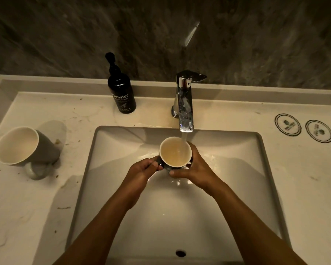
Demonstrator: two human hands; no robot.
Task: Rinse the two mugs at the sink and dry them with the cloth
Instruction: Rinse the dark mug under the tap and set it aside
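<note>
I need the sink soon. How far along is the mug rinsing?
Nothing looks finished. In hand: the left hand grips the handle and the right hand wraps the body of one mug filling under the running faucet. Left: the second mug sits on the counter beside the basin, then drying both; no cloth is in view.

mug (175, 152) under faucet (185, 104), over sink (237, 169)
</note>
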